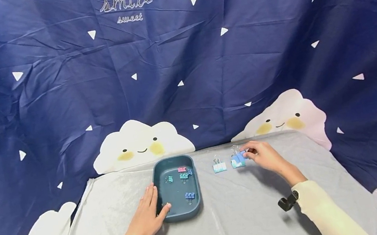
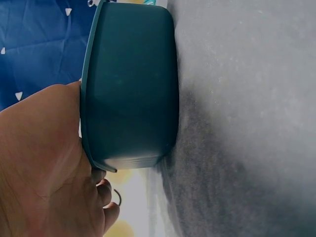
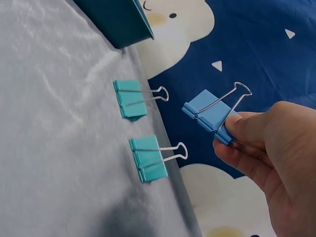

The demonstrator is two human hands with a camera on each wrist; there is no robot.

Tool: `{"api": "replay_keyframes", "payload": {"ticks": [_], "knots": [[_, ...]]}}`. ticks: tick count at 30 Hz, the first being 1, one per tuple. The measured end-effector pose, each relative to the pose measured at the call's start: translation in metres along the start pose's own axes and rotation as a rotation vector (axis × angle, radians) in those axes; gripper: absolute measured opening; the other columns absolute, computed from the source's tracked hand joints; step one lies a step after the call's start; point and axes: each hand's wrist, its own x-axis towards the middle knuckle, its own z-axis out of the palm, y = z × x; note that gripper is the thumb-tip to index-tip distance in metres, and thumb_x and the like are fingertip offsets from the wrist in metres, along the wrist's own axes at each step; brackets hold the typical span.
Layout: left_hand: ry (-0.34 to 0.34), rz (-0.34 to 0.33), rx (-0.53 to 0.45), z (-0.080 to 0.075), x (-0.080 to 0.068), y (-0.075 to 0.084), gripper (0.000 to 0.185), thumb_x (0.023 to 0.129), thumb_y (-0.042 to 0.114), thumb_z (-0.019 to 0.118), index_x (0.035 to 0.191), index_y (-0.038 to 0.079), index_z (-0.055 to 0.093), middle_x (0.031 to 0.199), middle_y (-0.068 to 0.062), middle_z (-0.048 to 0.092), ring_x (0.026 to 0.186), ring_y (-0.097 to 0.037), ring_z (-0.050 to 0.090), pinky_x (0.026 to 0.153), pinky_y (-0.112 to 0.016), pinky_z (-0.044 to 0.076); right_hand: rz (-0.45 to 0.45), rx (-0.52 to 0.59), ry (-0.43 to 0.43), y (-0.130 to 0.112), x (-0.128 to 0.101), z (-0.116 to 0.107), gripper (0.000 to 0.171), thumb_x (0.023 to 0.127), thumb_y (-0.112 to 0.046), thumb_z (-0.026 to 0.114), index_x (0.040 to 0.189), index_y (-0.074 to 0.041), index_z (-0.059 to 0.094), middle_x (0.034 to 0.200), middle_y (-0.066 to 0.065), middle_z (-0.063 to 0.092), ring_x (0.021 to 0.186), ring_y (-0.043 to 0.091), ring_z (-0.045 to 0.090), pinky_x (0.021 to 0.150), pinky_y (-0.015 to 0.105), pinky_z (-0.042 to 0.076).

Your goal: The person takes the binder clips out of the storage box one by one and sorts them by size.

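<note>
My right hand (image 1: 262,157) pinches a large blue binder clip (image 3: 207,109) between thumb and fingers, its wire handles standing out. In the head view this clip overlaps the nearer of two large teal binder clips. The teal clip (image 3: 149,159) and a second teal clip (image 3: 131,99) stand side by side on the cloth, handles up. My left hand (image 1: 146,213) holds the near left corner of a dark teal bin (image 1: 183,217), fingers along the left side and thumb over the rim. Inside lie several small binder clips, including a pink one (image 1: 182,169) and a blue one (image 1: 190,195).
Grey cloth (image 1: 232,216) covers the table. A dark blue curtain (image 1: 203,70) with clouds and white triangles hangs right behind its far edge. The two teal clips stand to the right of the bin, near that edge. A small black camera (image 1: 288,201) sits on the right wrist.
</note>
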Motion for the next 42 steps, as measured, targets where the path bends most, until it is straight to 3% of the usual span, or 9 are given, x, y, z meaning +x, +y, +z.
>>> {"api": "replay_keyframes", "payload": {"ticks": [10,18,25,32,42], "knots": [[-0.008,-0.006,-0.005,-0.004,0.000,0.003,0.090,0.107,0.056,0.055,0.166,-0.006,0.026,0.177,-0.021,0.020,0.165,-0.040,0.018,0.132,-0.062,0.024,0.081,0.006,0.010,0.016,-0.008,-0.011,0.018,0.096,-0.002,0.075,0.114,-0.002,0.079,0.102,0.012,0.078,0.081,0.012,0.066,0.068,0.024,0.054],[-0.006,0.002,0.005,-0.004,0.001,0.001,0.090,0.107,0.056,0.054,0.165,-0.006,0.027,0.177,-0.021,0.020,0.165,-0.041,0.020,0.132,-0.061,0.025,0.121,-0.004,0.012,0.031,-0.015,-0.015,0.020,0.098,-0.003,0.074,0.117,-0.001,0.078,0.096,0.009,0.078,0.080,0.012,0.068,0.069,0.025,0.054],[-0.015,-0.003,0.000,-0.004,0.001,0.000,0.091,0.107,0.059,0.052,0.166,-0.005,0.026,0.178,-0.020,0.019,0.165,-0.041,0.020,0.132,-0.062,0.025,0.154,-0.015,0.027,0.040,-0.019,-0.017,0.020,0.099,-0.003,0.073,0.118,0.000,0.077,0.098,0.013,0.078,0.083,0.019,0.070,0.070,0.028,0.054],[-0.002,-0.001,-0.007,-0.004,0.001,0.000,0.088,0.107,0.053,0.057,0.165,-0.006,0.028,0.177,-0.021,0.022,0.164,-0.042,0.022,0.131,-0.063,0.027,0.129,-0.050,0.057,0.052,-0.021,-0.013,0.019,0.096,0.003,0.073,0.114,0.000,0.079,0.113,0.019,0.076,0.090,0.024,0.072,0.076,0.030,0.056],[-0.016,-0.003,-0.008,-0.005,0.003,-0.002,0.089,0.107,0.056,0.054,0.166,-0.005,0.026,0.177,-0.021,0.020,0.165,-0.041,0.020,0.132,-0.062,0.025,0.178,-0.050,0.047,0.068,-0.024,-0.003,0.016,0.096,0.002,0.073,0.111,0.002,0.078,0.109,0.021,0.077,0.086,0.023,0.072,0.075,0.034,0.056]]}}
